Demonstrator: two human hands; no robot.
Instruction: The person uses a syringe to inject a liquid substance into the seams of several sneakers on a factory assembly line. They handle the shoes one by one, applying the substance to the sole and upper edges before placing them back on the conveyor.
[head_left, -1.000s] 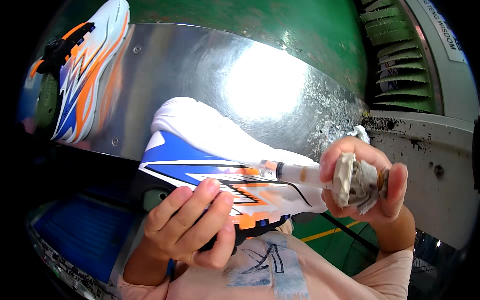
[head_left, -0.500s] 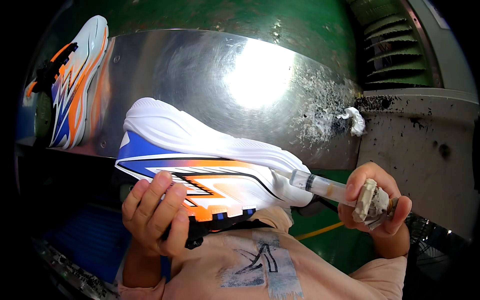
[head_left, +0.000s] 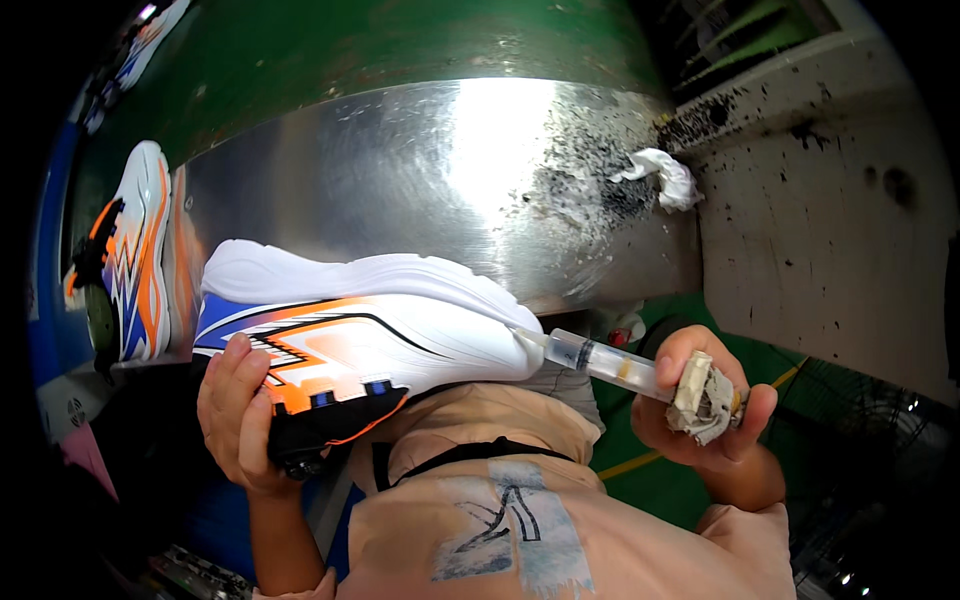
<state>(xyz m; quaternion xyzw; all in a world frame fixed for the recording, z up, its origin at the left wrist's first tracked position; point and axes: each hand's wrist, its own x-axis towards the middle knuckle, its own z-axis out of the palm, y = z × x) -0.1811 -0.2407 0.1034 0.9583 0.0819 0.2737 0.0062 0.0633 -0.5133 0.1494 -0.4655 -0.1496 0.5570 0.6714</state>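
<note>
My left hand is closed around the black collar and heel side of a white, blue and orange running shoe. The shoe lies on its side, its thick white sole turned away from me and its toe pointing right. In my right hand is a clear syringe, its back end wrapped in a lump of crusty, pale tape-like material. The syringe's pale tip meets the toe, at or close to the line between upper and sole.
A shiny metal bench stretches behind the shoe, with dark residue on its right part. A crumpled white tissue lies there. Another matching shoe stands at the bench's left end. A stained grey panel rises at right.
The syringe tip has moved along the shoe's edge toward the toe. The shoe is held more level, and the view has shifted, showing more shoes at the far upper left.
</note>
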